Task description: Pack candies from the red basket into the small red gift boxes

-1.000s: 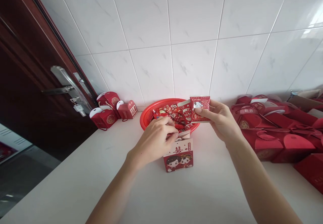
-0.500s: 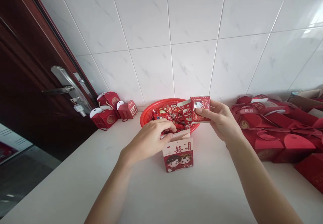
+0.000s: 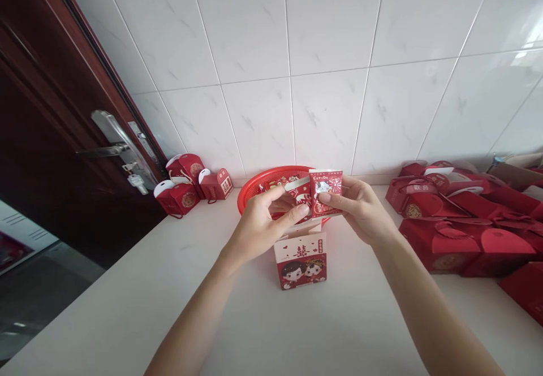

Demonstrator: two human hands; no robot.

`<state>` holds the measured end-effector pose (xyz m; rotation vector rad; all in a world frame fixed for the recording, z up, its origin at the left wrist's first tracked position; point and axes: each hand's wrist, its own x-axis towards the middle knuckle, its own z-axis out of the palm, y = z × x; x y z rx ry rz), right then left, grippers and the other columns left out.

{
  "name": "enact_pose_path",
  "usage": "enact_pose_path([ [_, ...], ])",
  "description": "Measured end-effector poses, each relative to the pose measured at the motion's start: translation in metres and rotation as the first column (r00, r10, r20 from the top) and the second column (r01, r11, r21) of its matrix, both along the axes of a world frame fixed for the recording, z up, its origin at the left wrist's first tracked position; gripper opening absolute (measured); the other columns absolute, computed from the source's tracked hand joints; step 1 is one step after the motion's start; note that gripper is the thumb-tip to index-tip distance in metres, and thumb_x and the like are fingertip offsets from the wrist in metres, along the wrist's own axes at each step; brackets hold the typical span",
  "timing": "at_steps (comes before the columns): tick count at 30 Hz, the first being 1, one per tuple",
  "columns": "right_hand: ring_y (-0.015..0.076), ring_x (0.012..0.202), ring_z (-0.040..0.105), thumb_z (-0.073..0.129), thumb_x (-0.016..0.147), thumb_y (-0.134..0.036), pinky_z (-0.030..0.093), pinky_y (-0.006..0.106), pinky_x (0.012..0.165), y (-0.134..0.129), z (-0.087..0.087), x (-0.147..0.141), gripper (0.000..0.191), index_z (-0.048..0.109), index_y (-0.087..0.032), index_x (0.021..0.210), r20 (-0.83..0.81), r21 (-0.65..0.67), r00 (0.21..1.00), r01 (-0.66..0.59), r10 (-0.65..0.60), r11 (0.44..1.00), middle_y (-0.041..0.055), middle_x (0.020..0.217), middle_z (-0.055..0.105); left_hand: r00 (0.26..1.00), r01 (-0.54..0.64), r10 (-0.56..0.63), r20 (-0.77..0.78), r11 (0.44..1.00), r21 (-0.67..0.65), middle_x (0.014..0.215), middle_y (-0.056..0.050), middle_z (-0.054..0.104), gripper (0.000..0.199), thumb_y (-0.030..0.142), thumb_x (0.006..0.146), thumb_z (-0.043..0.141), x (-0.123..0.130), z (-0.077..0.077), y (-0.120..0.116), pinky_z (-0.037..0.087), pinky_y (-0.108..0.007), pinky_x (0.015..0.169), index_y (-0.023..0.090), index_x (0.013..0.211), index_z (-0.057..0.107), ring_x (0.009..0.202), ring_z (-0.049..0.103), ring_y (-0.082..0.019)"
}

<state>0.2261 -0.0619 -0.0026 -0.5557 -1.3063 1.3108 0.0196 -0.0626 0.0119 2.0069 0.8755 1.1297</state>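
Observation:
My right hand (image 3: pixel 360 209) pinches a red cotton candy packet (image 3: pixel 327 186) upright, thumb across its front. A second red piece with a white edge (image 3: pixel 300 191), seemingly another packet, sits partly behind it. My left hand (image 3: pixel 265 217) closes around the left side of that piece, thumb in front and fingers partly hidden behind. Just below both hands an open-topped red and white box (image 3: pixel 302 271) with two cartoon figures stands upright on the white table. Behind the hands is a red plastic basket (image 3: pixel 248 192) of wrapped sweets, largely covered from view.
Several small red boxes (image 3: pixel 178 198) stand at the left by the wall, near a dark door with a handle (image 3: pixel 121 148) and keys. Many red gift boxes (image 3: pixel 445 246) are crowded along the right side. A tiled wall (image 3: pixel 326 116) rises behind the white table (image 3: pixel 237 319).
My right hand has brought the packets slightly left and down. My left hand has left the box's top edge, moving right and up to the partly hidden packet.

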Motion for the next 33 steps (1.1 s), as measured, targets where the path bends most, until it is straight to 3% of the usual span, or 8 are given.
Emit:
enact_pose_path([
  [4,0.0224,0.087,0.076,0.085,0.08,-0.031,0.059,0.038,0.087,0.0006,-0.0016,-0.0022,0.026,0.079,-0.023,0.104,0.016,0.015,1.0,-0.011,0.011,1.0,0.005,0.101,0.081,0.998,0.008,-0.005,0.056,0.999,-0.052,0.107,-0.006,0.079,0.031,0.042,0.092,0.071,0.0013,0.0009,0.0001,0.06,-0.03,0.085,0.02,0.113,0.074,0.098,0.075,-0.023],
  [8,0.0235,0.088,0.075,0.086,0.079,-0.03,0.058,0.038,0.087,0.0001,0.002,0.0001,0.019,0.08,-0.021,0.094,-0.01,-0.002,0.998,0.056,-0.056,0.998,0.0054,0.098,0.081,0.996,-0.007,0.011,0.087,0.999,-0.048,0.106,-0.006,0.079,0.029,0.038,0.089,0.074,0.002,0.0022,0.0008,0.059,-0.03,0.085,0.018,0.111,0.075,0.097,0.074,-0.023],
  [13,0.0253,0.092,0.075,0.087,0.078,-0.03,0.058,0.039,0.089,-0.0014,0.0044,0.0035,0.023,0.08,-0.021,0.097,0.004,0.025,0.999,0.036,-0.036,0.999,0.0057,0.101,0.081,1.0,-0.007,0.007,0.008,0.999,-0.046,0.089,-0.004,0.076,0.02,0.036,0.089,0.073,0.0006,0.0031,0.0024,0.055,-0.029,0.074,0.017,0.093,0.076,0.083,0.07,-0.021],
  [20,0.0239,0.093,0.075,0.085,0.081,-0.032,0.059,0.037,0.087,-0.0002,-0.0005,0.0032,0.023,0.079,-0.021,0.1,0.044,0.032,0.999,0.02,-0.022,0.999,0.0061,0.101,0.081,0.998,0.027,-0.029,-0.047,0.999,-0.028,0.08,-0.001,0.065,0.023,0.037,0.09,0.07,-0.0011,0.0014,0.0044,0.045,-0.028,0.07,0.017,0.08,0.07,0.078,0.058,-0.017],
  [25,0.0232,0.093,0.075,0.084,0.082,-0.03,0.06,0.036,0.085,-0.0001,-0.0008,0.0019,0.023,0.079,-0.022,0.102,0.021,0.05,0.999,0.044,-0.045,0.998,0.0056,0.103,0.081,1.0,-0.015,0.015,-0.004,1.0,-0.004,0.064,0.002,0.046,0.039,0.041,0.086,0.074,0.0006,0.0022,0.0041,0.036,-0.029,0.064,0.018,0.06,0.057,0.067,0.044,-0.015],
  [33,0.0227,0.09,0.076,0.085,0.082,-0.031,0.06,0.038,0.088,-0.002,0.0006,-0.0003,0.023,0.079,-0.022,0.102,-0.009,0.053,0.998,0.067,-0.067,0.996,0.0053,0.102,0.081,0.999,0.003,-0.002,0.04,1.0,-0.014,0.073,-0.002,0.063,0.029,0.043,0.088,0.073,0.0035,0.0055,0.0012,0.047,-0.03,0.069,0.018,0.072,0.071,0.074,0.058,-0.018],
])
